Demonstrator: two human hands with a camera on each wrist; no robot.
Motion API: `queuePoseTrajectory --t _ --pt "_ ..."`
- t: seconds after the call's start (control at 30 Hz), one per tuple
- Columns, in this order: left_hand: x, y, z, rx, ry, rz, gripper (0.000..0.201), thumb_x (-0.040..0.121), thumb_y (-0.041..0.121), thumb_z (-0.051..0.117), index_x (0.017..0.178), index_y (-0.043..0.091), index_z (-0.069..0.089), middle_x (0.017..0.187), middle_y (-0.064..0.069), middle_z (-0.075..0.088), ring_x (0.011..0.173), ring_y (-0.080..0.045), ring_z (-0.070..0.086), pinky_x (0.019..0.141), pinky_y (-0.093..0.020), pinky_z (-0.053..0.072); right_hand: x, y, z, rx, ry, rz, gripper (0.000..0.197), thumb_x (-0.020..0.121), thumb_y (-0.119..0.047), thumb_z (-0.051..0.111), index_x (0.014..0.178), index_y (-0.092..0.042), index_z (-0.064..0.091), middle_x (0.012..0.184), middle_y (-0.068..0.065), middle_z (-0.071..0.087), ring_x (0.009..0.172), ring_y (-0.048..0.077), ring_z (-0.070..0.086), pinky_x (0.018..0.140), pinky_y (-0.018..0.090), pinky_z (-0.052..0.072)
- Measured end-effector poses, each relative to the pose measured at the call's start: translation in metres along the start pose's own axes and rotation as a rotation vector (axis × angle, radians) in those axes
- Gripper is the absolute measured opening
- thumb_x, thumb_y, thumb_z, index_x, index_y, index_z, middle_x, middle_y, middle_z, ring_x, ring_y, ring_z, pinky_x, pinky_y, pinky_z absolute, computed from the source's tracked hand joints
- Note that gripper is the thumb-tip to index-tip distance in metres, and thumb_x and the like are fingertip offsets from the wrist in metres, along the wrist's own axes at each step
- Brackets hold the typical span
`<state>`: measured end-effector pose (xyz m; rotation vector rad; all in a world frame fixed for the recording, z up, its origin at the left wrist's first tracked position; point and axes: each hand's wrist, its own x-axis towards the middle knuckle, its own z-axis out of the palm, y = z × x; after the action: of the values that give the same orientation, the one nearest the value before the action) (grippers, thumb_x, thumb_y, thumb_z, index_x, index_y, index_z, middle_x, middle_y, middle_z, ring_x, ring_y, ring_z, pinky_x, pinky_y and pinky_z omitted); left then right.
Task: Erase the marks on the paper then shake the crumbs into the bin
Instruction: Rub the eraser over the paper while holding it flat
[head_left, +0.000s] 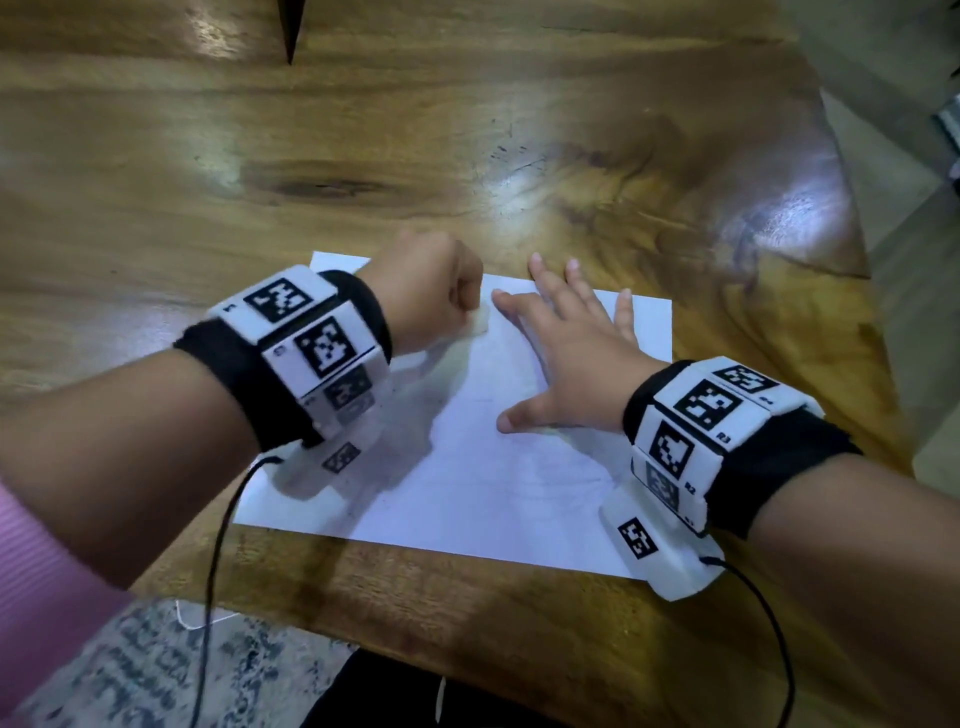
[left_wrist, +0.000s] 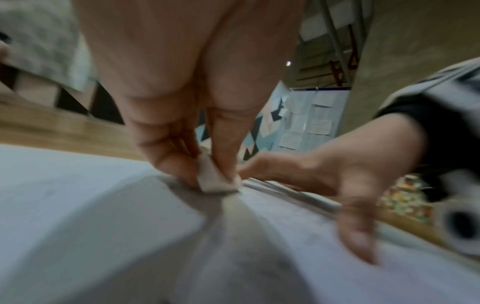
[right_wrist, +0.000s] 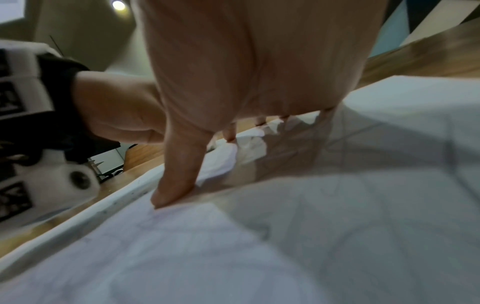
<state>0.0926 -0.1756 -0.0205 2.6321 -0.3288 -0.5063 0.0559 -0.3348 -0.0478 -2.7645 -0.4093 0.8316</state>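
My left hand (head_left: 434, 288) pinches the eraser (left_wrist: 214, 179) while my right hand (head_left: 563, 353), spread flat, pins the thin, easily creased paper (head_left: 467, 467).

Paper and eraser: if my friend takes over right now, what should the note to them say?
Left hand pinches the eraser, pressing it on the paper near its far edge.
Right hand lies flat with fingers spread, holding the paper down on the table.
Done: hard to tell; only faint lines show on the sheet.
Left: finish erasing, then shake the crumbs into the bin, which is not in view.
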Motion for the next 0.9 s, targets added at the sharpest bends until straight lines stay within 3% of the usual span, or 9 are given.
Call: queuePoseTrajectory --t 0.07,0.2,0.3,0.33,0.47,0.63,0.73,0.8,0.9 --pt "-0.001 -0.001 0.000 -0.034 -0.060 -0.004 0.009 0.071 0.005 0.066 0.073 0.014 0.066 0.059 0.007 0.051 0.058 -0.012 0.046 0.051 -0.021 0.032 0.000 0.000 0.000 0.002 0.000 0.001 0.115 0.061 -0.059 0.077 0.148 -0.040 0.005 0.154 -0.009 -0.028 0.141 0.019 -0.028 0.110 0.057 -0.015" --pt "0.006 0.008 -0.001 -0.019 0.103 -0.028 0.008 0.075 0.006 0.061 0.079 0.009 0.068 0.062 0.005 0.050 0.069 -0.016 0.047 0.055 -0.021 0.029 0.000 0.000 0.000 -0.005 -0.002 0.005 0.115 0.061 -0.059 0.077 0.148 -0.039 0.005 0.154 -0.009 -0.028 0.141 0.019 -0.029 0.111 0.057 -0.014" --pt "0.001 0.008 0.000 0.002 -0.059 0.010 0.007 0.074 0.007 0.064 0.077 0.012 0.068 0.058 0.010 0.049 0.060 -0.013 0.046 0.050 -0.016 0.033 0.000 0.000 -0.001 -0.015 -0.009 0.006 0.116 0.062 -0.060 0.077 0.149 -0.039 0.003 0.154 -0.009 -0.029 0.140 0.020 -0.030 0.111 0.057 -0.014" --pt "0.001 0.008 0.000 -0.002 -0.057 0.008 0.007 0.074 0.007 0.064 0.078 0.012 0.068 0.059 0.009 0.050 0.060 -0.013 0.046 0.052 -0.018 0.034 0.000 0.000 -0.001 -0.015 -0.008 0.005 0.115 0.062 -0.060 0.076 0.149 -0.039 0.003 0.154 -0.009 -0.029 0.140 0.020 -0.030 0.111 0.057 -0.014" --pt "0.009 0.010 0.002 -0.024 0.177 -0.079 0.009 0.078 0.004 0.058 0.078 0.010 0.066 0.064 0.002 0.050 0.072 -0.019 0.048 0.063 -0.026 0.036 0.000 -0.001 -0.001 -0.023 -0.002 0.009 0.115 0.062 -0.059 0.076 0.149 -0.038 0.004 0.154 -0.008 -0.029 0.140 0.020 -0.029 0.110 0.057 -0.015" --pt "-0.001 0.006 -0.001 0.030 -0.100 0.010 0.006 0.074 0.007 0.066 0.077 0.012 0.068 0.059 0.012 0.049 0.058 -0.007 0.045 0.047 -0.007 0.032 0.000 0.000 -0.001 -0.010 -0.001 0.003 0.116 0.062 -0.059 0.076 0.149 -0.039 0.002 0.154 -0.009 -0.028 0.141 0.019 -0.029 0.110 0.056 -0.015" --pt "0.005 0.008 -0.001 -0.008 0.069 -0.049 0.008 0.077 0.008 0.062 0.083 0.009 0.068 0.068 0.003 0.054 0.069 -0.015 0.047 0.057 -0.021 0.032 0.000 0.000 0.000 -0.015 0.007 -0.002 0.115 0.062 -0.060 0.075 0.148 -0.040 0.002 0.154 -0.009 -0.028 0.141 0.019 -0.028 0.109 0.056 -0.015" --pt "0.004 0.009 0.001 -0.011 0.145 -0.044 0.007 0.078 0.005 0.059 0.082 0.006 0.066 0.072 0.000 0.053 0.073 -0.017 0.047 0.060 -0.019 0.031 -0.001 0.000 -0.001 -0.019 0.005 -0.001 0.115 0.063 -0.060 0.075 0.148 -0.040 0.002 0.154 -0.009 -0.028 0.141 0.019 -0.029 0.109 0.056 -0.015" --pt "-0.003 0.005 0.001 0.018 -0.069 0.013 0.009 0.074 0.003 0.062 0.074 0.012 0.066 0.060 0.008 0.050 0.059 -0.012 0.045 0.049 -0.014 0.030 0.000 0.000 0.000 -0.024 -0.005 0.004 0.116 0.062 -0.061 0.075 0.148 -0.040 0.000 0.154 -0.009 -0.029 0.141 0.019 -0.029 0.110 0.056 -0.014"
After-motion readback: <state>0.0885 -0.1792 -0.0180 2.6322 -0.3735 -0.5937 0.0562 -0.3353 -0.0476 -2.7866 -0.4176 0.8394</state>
